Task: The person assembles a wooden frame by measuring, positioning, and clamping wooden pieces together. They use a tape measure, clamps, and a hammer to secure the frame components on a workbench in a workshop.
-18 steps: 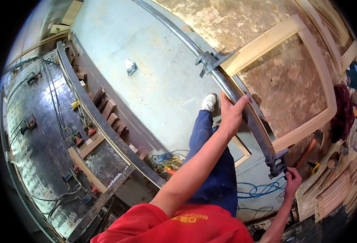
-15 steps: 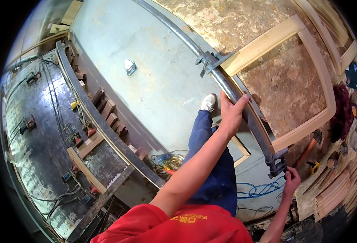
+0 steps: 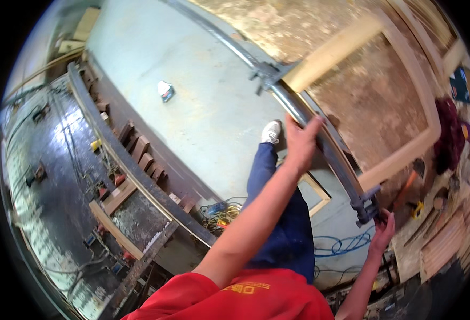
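Note:
A long metal pipe clamp (image 3: 295, 108) runs along the near side of a pale wooden frame (image 3: 400, 156), its jaws at the frame's two near corners. My left hand (image 3: 301, 146) is closed around the pipe between the jaws. At the lower end of the clamp, by its dark screw head (image 3: 365, 207), the fingers of my right hand (image 3: 382, 234) are pinched on the screw handle, which they partly hide. The frame lies on a worn, stained wooden tabletop (image 3: 368, 106).
An orange-handled hammer (image 3: 407, 185), a yellow tape measure (image 3: 418, 209) and a dark red cloth (image 3: 448, 136) lie right of the frame. Coiled blue hose (image 3: 331, 246) rests on the floor. Another wooden frame (image 3: 316, 193) stands below the table edge. A dark machine bed (image 3: 48, 176) fills the left.
The clamp and wooden frame sit slightly higher and further left in view, partly because the view itself has shifted. My right hand has risen a little at the screw handle. My left hand keeps its hold.

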The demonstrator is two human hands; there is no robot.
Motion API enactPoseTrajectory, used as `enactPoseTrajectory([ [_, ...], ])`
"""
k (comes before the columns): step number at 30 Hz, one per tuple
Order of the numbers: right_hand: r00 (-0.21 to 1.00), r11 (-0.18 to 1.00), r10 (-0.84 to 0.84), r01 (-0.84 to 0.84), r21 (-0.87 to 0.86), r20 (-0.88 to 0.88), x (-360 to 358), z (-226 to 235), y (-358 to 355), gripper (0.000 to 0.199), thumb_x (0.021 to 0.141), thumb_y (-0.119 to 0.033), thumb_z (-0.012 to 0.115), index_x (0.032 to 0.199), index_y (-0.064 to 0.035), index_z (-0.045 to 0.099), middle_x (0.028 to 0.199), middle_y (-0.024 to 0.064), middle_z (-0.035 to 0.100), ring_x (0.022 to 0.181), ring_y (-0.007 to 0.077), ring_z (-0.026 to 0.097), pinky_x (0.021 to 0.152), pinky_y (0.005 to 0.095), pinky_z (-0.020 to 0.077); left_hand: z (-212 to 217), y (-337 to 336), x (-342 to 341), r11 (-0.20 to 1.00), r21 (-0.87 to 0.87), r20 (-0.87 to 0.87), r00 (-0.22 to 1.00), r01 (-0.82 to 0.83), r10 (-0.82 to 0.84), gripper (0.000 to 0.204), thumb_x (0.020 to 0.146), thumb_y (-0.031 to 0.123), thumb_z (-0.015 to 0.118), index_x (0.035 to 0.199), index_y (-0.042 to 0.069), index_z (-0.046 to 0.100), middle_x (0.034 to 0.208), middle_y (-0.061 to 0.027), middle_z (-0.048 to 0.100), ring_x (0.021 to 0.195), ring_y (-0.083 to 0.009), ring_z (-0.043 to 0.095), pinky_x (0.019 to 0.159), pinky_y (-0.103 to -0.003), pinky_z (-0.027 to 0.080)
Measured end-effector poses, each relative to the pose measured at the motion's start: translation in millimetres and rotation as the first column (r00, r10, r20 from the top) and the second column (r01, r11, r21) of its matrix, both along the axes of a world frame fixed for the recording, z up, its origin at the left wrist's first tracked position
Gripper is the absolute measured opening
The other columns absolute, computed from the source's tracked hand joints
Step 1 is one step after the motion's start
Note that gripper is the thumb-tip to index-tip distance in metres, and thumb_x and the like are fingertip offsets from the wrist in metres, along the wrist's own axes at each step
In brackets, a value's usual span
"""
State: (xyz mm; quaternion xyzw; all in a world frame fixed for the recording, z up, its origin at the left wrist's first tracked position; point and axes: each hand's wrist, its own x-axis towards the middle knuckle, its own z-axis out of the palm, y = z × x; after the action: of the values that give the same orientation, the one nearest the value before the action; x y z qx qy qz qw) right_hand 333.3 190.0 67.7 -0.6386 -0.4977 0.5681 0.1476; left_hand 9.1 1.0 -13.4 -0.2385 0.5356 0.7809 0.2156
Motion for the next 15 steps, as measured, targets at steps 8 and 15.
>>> enactPoseTrajectory([
  [8, 0.991, 0.974, -0.112, 0.095, -0.203, -0.073, 6, -28, -26, 0.05, 0.106, -0.048, 0.049, 0.133, -0.006, 0.055, 0.128, 0.0061, 0.06, 0.118, 0.0165, 0.056, 0.101, 0.0352, 0.0435, 7, -5, -13, 0.992, 0.103, -0.013, 0.998, 0.07, -0.069, 0.034, 0.094, 0.01, 0.068, 0.121, 0.002, 0.049, 0.105, -0.0163, 0.066, 0.096, -0.0276, 0.069, 0.086, -0.042, 0.059],
  [15, 0.963, 0.934, 0.224, -0.256, 0.247, 0.151, 18, -49, -32, 0.057, 0.11, -0.047, 0.041, 0.114, 0.0037, 0.065, 0.102, 0.0105, 0.068, 0.094, 0.0182, 0.063, 0.089, 0.0337, 0.0499, 12, -6, -13, 0.987, 0.113, -0.029, 0.993, 0.118, -0.116, 0.031, 0.095, 0.011, 0.065, 0.119, -0.001, 0.051, 0.113, -0.0126, 0.06, 0.111, -0.0287, 0.065, 0.096, -0.044, 0.056],
])
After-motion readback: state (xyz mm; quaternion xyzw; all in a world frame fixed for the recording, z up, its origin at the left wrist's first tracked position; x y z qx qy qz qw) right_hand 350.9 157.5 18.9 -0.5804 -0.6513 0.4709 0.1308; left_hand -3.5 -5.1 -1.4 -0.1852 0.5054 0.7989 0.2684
